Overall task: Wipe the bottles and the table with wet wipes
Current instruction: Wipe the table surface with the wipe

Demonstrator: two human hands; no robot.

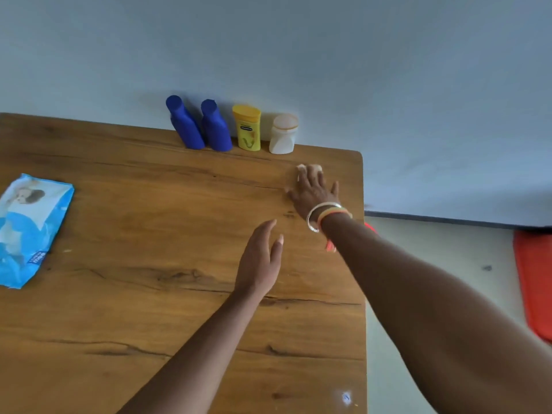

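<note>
Along the back edge of the wooden table [125, 210] stand two blue bottles [184, 122] [215, 126], a yellow bottle [248, 127] and a white bottle [283, 134]. My right hand [313, 191], bangles on its wrist, presses a white wet wipe [302, 168] flat onto the table just in front of the white bottle, near the right edge. Only the wipe's far edge shows beyond the fingers. My left hand [261, 258] hovers or rests over the table's middle with straight fingers, holding nothing.
A blue and white pack of wet wipes [28, 228] lies at the table's left side. The wall rises right behind the bottles. Beyond the table's right edge lies the floor with a red mat [534, 282].
</note>
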